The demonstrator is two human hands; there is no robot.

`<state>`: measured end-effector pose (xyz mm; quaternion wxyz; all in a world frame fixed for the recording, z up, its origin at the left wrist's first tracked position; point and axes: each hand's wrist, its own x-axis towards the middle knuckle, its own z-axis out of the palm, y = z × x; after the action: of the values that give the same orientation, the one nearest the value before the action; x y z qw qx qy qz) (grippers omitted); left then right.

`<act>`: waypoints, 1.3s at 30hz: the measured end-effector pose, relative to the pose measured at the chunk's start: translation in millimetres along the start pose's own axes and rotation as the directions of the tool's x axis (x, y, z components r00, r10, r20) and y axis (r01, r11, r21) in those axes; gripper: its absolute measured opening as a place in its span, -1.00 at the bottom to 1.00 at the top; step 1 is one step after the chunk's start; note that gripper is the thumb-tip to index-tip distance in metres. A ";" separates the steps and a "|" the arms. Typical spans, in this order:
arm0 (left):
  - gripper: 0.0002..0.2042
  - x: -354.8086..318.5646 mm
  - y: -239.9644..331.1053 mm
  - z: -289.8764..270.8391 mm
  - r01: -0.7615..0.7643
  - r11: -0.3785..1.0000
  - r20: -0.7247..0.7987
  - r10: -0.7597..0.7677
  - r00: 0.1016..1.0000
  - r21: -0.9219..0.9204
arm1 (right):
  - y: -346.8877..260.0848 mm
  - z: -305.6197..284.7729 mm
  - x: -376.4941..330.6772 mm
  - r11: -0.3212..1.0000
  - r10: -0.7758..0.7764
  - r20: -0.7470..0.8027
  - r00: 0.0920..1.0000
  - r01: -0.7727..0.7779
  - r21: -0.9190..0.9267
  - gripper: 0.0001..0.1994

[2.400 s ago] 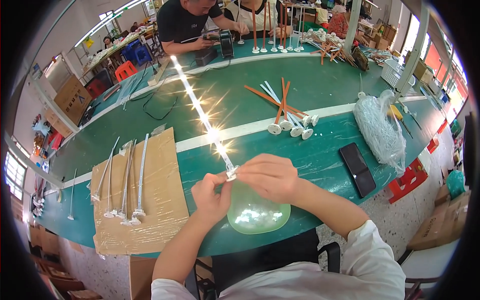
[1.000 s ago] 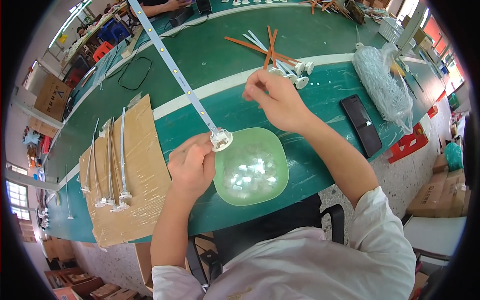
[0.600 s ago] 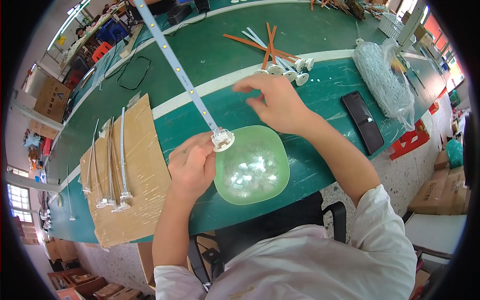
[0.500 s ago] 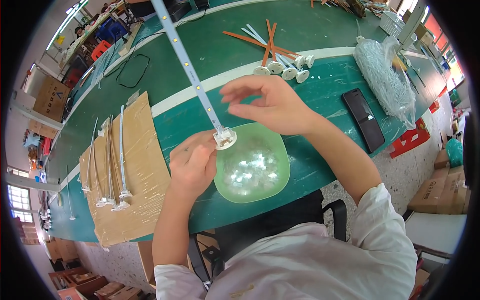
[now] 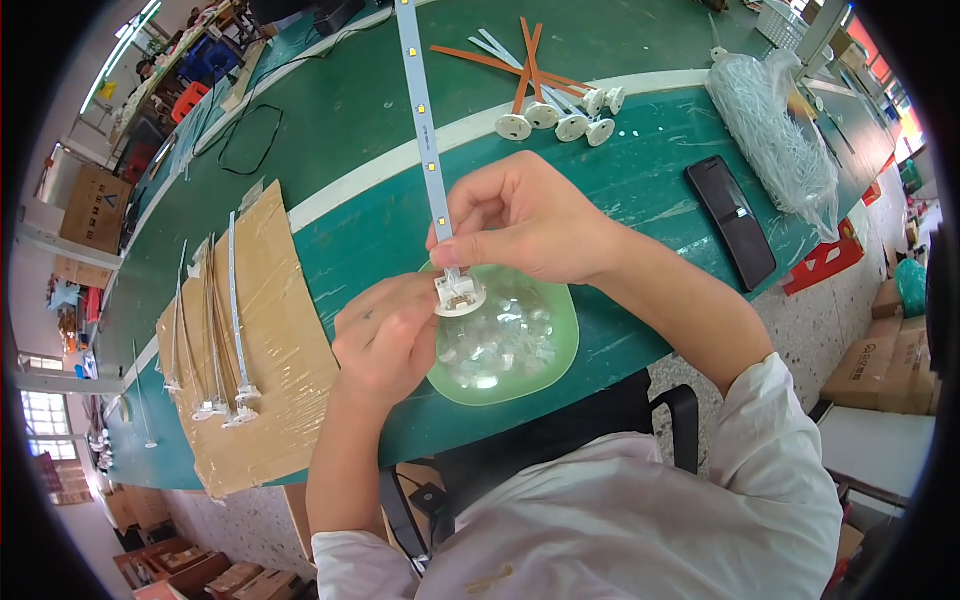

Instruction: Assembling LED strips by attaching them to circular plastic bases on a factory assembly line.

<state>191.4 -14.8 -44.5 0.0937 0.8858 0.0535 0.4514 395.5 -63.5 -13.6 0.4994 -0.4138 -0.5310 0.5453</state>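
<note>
My left hand (image 5: pixel 385 330) pinches the round white base (image 5: pixel 459 296) of an LED strip (image 5: pixel 422 110), just above a green bowl. The strip stands up from the base and runs away from me past the top edge of the view; small yellow LEDs dot its face. With thumb and fingers, my right hand (image 5: pixel 515 220) grips the strip's lower end, close above the base. Small clear plastic pieces (image 5: pixel 505 345) lie in the green bowl (image 5: pixel 572 350).
Left of the bowl, several strips with white bases (image 5: pixel 240 400) lie on a cardboard sheet (image 5: pixel 285 420). Beyond the bowl are orange and white strips with round bases (image 5: pixel 570 127). To the right lie a black phone (image 5: pixel 735 225) and a clear plastic bag of thin strands (image 5: pixel 775 140).
My right hand has come down and left from above the bowl and now grips the strip's lower end. The strip has swung more upright, its top moving right.
</note>
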 end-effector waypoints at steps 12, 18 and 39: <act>-0.74 -1.4 3.1 -10.8 0.000 0.999 -0.042 0.001 0.999 0.043 | 3.0 19.0 -2.8 0.988 -0.114 -0.010 0.993 0.112 -0.110 -0.90; -0.75 0.8 2.6 -10.9 0.020 0.999 -0.047 -0.018 0.999 0.040 | 7.9 18.8 -4.4 0.981 -0.180 -0.016 0.984 0.178 -0.078 -0.88; -0.70 1.7 -8.3 -23.1 -0.062 0.985 -0.149 0.087 0.985 0.163 | 19.5 30.9 -18.8 0.442 0.073 0.438 0.896 0.365 -0.820 -0.78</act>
<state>173.6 -3.6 -31.6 0.0018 0.8538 0.0631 0.5168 366.1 -85.9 -31.6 0.1321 -0.4389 -0.8624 0.2148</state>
